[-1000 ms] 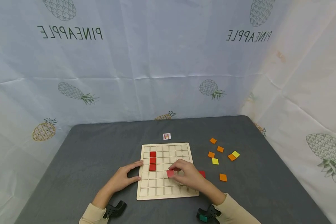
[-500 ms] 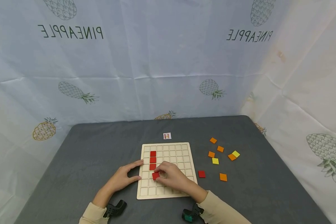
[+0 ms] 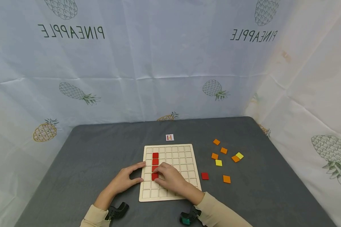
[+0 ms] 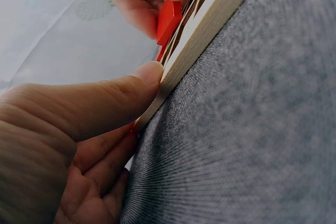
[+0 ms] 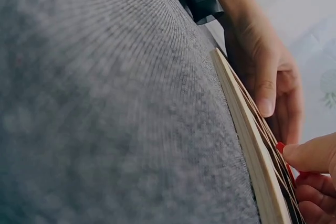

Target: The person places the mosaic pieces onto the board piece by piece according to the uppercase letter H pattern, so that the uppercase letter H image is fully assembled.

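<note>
A wooden grid board lies on the grey table. Three red square tiles, one of them a top tile, form a line down its second column. Just below them, the right hand pinches another red tile between thumb and fingers. That red tile stands tilted at the board's surface in the left wrist view. At the board's left edge, the left hand spreads thumb and fingers, its thumb tip touching the rim.
To the board's right lie a loose red tile, several orange tiles such as one nearby, and yellow tiles, one at the front. A small patterned card lies behind the board. Printed cloth hangs beyond the table.
The right hand has carried the red tile leftward across the board to the second column, just under the other red tiles. The left hand has stayed at the board's edge.
</note>
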A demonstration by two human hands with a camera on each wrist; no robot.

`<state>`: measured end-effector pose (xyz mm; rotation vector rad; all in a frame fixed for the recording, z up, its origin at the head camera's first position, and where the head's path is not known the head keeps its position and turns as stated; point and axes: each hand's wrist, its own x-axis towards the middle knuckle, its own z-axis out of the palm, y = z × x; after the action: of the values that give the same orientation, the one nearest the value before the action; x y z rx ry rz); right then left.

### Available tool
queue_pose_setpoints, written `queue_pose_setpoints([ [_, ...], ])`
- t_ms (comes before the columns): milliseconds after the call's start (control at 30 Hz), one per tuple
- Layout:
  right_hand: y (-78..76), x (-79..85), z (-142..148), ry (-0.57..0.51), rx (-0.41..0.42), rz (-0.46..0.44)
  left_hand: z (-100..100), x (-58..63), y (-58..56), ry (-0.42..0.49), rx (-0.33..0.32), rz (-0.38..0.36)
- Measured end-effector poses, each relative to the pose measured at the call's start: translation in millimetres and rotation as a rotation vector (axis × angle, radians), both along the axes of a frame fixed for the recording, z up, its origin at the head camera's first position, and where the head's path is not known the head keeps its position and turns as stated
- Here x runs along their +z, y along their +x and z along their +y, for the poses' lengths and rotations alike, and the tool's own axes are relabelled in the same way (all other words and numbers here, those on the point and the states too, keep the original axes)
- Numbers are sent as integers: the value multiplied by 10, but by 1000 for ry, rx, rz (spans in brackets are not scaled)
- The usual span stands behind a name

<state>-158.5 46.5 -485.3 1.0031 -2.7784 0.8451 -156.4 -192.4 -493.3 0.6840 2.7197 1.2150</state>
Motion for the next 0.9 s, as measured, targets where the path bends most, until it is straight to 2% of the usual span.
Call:
queue_pose_setpoints([
  [300, -2, -14, 4, -34, -6, 5, 3, 3, 3, -1, 5, -4],
  [900, -17, -48, -2, -4, 13, 33, 0, -22, -5, -11, 7, 13],
])
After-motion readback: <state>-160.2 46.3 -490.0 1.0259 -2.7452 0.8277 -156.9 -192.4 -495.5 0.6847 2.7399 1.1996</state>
